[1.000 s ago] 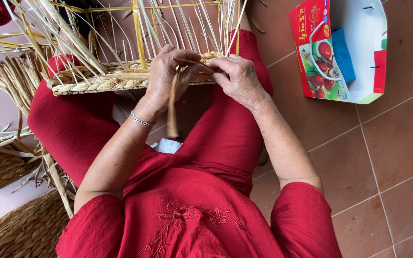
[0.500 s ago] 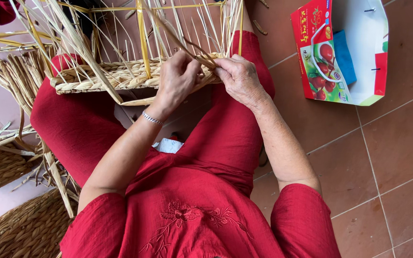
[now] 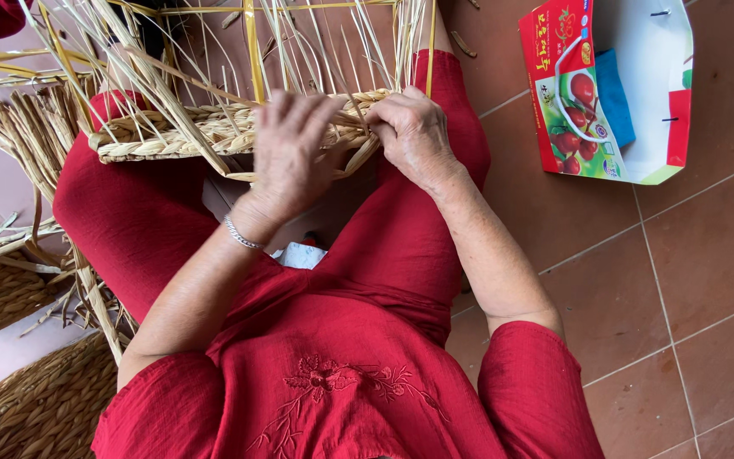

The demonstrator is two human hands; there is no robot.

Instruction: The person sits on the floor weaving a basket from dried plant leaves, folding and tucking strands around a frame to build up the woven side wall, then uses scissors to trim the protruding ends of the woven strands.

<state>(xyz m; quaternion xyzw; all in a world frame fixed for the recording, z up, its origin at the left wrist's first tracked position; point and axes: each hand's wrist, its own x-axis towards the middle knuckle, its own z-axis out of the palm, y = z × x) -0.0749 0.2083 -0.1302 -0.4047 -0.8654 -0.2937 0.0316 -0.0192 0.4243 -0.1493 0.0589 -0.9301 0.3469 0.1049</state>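
Observation:
A half-woven straw basket (image 3: 189,132) rests across my knees, with many loose straw strands (image 3: 290,51) standing up from its braided rim. My left hand (image 3: 292,153), with a silver bracelet at the wrist, lies flat against the rim, fingers spread, holding nothing. Just to its right, my right hand (image 3: 414,136) pinches a straw strand at the rim's right end. I wear red clothing with an embroidered flower.
Finished woven baskets (image 3: 19,399) sit at the lower left, with straw bundles (image 3: 27,136) beside my left knee. A red and white cardboard box (image 3: 613,93) lies open on the brown tiled floor (image 3: 707,280) at the upper right.
My left hand let go of the strand it was pulling and now spreads flat on the rim. The basket has shifted slightly. My right hand stays at the rim.

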